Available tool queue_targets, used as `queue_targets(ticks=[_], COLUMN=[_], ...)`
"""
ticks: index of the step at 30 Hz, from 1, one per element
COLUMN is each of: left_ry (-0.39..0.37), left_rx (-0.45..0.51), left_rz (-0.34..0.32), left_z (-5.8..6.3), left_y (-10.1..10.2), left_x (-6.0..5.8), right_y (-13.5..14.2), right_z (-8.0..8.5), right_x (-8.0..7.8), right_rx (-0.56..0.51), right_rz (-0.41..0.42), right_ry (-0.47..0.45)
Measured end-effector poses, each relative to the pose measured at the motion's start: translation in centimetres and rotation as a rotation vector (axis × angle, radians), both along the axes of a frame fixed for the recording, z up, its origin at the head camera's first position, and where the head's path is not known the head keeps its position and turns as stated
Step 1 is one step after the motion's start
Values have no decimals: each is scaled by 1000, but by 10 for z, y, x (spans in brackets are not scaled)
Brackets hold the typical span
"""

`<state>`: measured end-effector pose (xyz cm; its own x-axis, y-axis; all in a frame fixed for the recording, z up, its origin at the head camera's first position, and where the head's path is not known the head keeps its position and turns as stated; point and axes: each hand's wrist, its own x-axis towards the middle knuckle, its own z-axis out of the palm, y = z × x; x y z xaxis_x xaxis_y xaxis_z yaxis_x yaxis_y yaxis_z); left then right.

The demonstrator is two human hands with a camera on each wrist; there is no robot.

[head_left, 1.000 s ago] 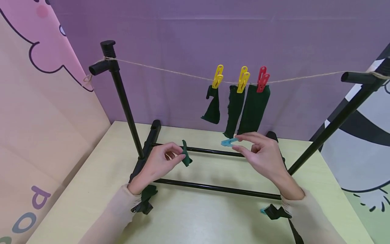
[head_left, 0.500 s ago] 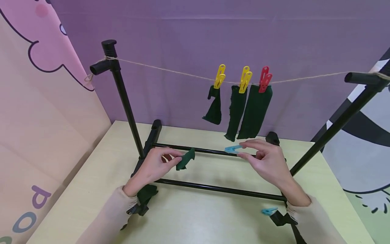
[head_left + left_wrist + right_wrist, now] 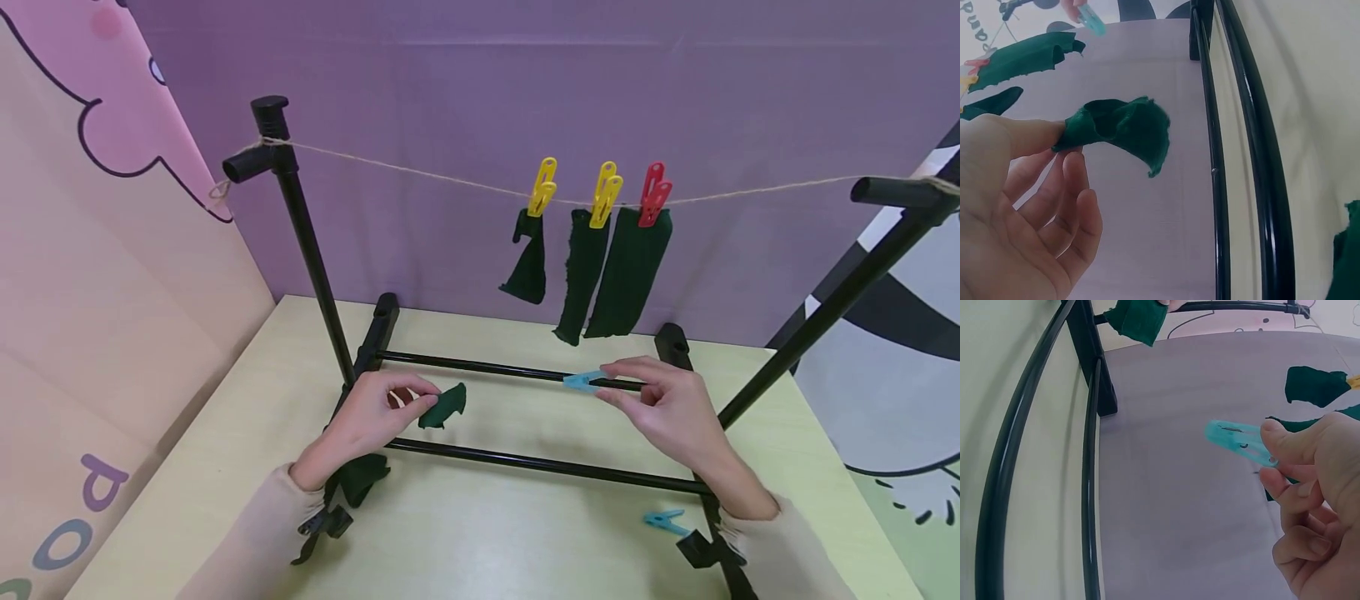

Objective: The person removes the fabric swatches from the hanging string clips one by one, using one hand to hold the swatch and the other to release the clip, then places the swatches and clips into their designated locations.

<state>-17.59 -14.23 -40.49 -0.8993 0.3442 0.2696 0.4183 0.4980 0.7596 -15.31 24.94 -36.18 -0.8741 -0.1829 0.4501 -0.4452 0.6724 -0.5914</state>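
My left hand [image 3: 378, 410] pinches a small dark green cloth piece [image 3: 444, 407] between thumb and forefinger, over the two lower rods of the black frame. In the left wrist view the cloth [image 3: 1125, 125] curls outward from the fingertips. To the right, my right hand [image 3: 667, 404] holds a light blue clothespin [image 3: 583, 381] by its handle ends, its tip pointing left. The right wrist view shows that clothespin [image 3: 1238, 439] between thumb and fingers. Above both hands, green cloths [image 3: 628, 271] hang from a string [image 3: 420, 173], held by two yellow clothespins [image 3: 606, 194] and a red clothespin [image 3: 655, 194].
Black posts [image 3: 311, 250] stand left and right with the string tied between them. Another blue clothespin [image 3: 666, 522] lies on the table [image 3: 510, 542] near the right sleeve. More green cloth [image 3: 363, 477] lies by the left wrist. A purple backdrop [image 3: 420, 92] rises behind.
Both hands have come lower and drawn apart, the left moving left with the cloth, the right moving right with the clothespin. The cloth has turned to show its broader side.
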Motion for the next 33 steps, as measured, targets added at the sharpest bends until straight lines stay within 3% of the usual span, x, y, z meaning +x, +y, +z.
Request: queue_targets(ticks=[11, 17, 27, 33], left_ry=[-46, -71, -120, -125], left_rx=[-33, -43, -86, -109], left_rz=[-19, -41, -92, -87], left_z=[-4, -7, -18, -24], left_y=[-5, -8, -14, -16], left_x=[3, 4, 4, 5], right_y=[11, 14, 20, 23], right_z=[-8, -12, -20, -25], right_x=[5, 7, 7, 7], right_rx=[7, 50, 43, 56], right_rz=[-2, 28, 67, 79], right_ry=[-43, -21, -29, -32])
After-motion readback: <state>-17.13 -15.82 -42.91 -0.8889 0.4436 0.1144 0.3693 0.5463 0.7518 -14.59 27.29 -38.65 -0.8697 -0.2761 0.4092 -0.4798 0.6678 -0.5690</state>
